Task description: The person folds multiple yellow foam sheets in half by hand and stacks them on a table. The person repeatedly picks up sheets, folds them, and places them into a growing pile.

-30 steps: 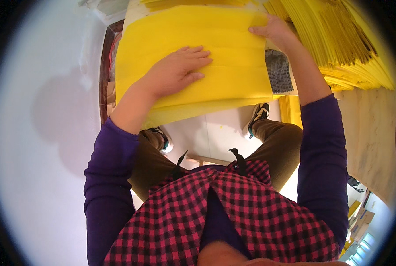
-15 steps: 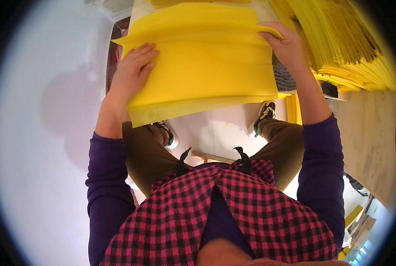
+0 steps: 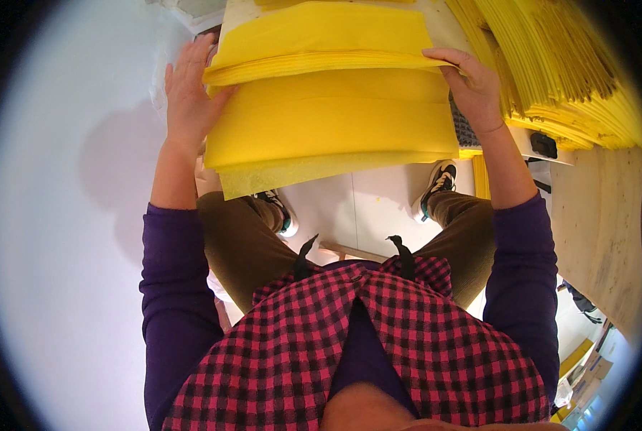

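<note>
A thick bundle of yellow sheets point(image 3: 321, 36) is lifted at its near edge above a lower stack of yellow sheets point(image 3: 328, 122) that hangs over the table's front. My left hand point(image 3: 188, 93) grips the bundle's left edge, fingers spread along the side. My right hand point(image 3: 472, 86) holds the bundle's right corner with the thumb on top. A paler, thinner sheet point(image 3: 292, 176) sticks out beneath the lower stack.
A large fanned pile of yellow sheets point(image 3: 551, 65) lies at the right on a wooden surface point(image 3: 601, 230). A white wall point(image 3: 55, 215) is close on the left. Below are my legs and shoes point(image 3: 436, 183) on a pale floor.
My left hand moved from flat on top of the stack to its left edge. Both hands have raised the upper bundle away from the lower sheets.
</note>
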`<state>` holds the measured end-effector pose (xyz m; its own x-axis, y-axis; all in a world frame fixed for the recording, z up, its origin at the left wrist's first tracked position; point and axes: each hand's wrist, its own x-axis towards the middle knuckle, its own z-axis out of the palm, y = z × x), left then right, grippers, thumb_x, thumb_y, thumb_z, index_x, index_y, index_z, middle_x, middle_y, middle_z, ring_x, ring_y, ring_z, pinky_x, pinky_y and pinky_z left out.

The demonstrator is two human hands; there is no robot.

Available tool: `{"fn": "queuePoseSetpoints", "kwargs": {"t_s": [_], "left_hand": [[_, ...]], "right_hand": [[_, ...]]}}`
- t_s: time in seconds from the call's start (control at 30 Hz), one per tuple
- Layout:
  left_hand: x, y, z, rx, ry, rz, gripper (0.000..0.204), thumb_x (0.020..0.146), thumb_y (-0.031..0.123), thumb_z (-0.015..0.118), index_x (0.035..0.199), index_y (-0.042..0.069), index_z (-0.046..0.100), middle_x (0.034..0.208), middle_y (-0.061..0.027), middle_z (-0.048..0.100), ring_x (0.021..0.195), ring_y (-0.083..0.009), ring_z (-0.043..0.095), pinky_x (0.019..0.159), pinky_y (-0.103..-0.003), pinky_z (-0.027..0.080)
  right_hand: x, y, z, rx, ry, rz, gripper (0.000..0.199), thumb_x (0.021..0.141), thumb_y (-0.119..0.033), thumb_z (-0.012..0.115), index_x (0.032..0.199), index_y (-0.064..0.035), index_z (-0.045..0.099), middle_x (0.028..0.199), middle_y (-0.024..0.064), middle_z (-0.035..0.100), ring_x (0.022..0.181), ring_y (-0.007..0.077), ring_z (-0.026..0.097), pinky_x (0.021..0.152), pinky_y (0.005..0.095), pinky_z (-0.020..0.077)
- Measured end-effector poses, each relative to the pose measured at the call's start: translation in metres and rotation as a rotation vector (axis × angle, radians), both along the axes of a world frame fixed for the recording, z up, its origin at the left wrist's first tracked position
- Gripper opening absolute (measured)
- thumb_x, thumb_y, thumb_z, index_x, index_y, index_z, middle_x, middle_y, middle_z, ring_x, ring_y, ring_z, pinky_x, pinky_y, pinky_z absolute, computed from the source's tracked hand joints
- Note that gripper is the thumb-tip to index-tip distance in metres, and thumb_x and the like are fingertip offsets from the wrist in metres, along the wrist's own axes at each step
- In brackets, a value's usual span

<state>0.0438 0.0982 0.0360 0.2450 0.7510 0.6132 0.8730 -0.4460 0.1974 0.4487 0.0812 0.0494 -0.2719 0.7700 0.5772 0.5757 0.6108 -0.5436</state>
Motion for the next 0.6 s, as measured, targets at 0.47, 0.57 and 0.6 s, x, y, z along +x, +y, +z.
{"fn": "queuePoseSetpoints", "kwargs": {"t_s": [0.47, 0.57, 0.6], "left_hand": [[-0.005, -0.017, 0.006, -0.099, 0.257, -0.255, 0.043, 0.068, -0.006, 0.055, 0.108, 0.009, 0.064, 0.113, -0.006, 0.064, 0.112, -0.0229, 0.056, 0.1, -0.041, 0.038], [-0.002, -0.034, 0.003, -0.103, 0.285, -0.297, 0.046, 0.066, -0.005, 0.054, 0.108, 0.009, 0.064, 0.113, -0.0065, 0.064, 0.112, -0.0236, 0.056, 0.099, -0.04, 0.039], [-0.001, -0.039, 0.001, -0.105, 0.303, -0.291, 0.047, 0.066, -0.005, 0.054, 0.109, 0.009, 0.064, 0.114, -0.0068, 0.064, 0.112, -0.0239, 0.056, 0.099, -0.04, 0.039]], "right_hand": [[0.016, -0.033, -0.018, 0.017, -0.078, 0.144, 0.048, 0.067, 0.015, 0.056, 0.11, -0.0064, 0.063, 0.109, 0.0094, 0.064, 0.103, 0.0257, 0.061, 0.091, 0.0294, 0.0463], [0.019, -0.043, -0.026, -0.007, -0.102, 0.148, 0.052, 0.064, 0.015, 0.058, 0.11, -0.0081, 0.063, 0.112, 0.0099, 0.063, 0.105, 0.0279, 0.059, 0.092, 0.0318, 0.046], [0.019, -0.047, -0.029, -0.023, -0.108, 0.15, 0.052, 0.064, 0.015, 0.058, 0.11, -0.0085, 0.063, 0.113, 0.0101, 0.063, 0.106, 0.0284, 0.058, 0.093, 0.0326, 0.0459]]}}
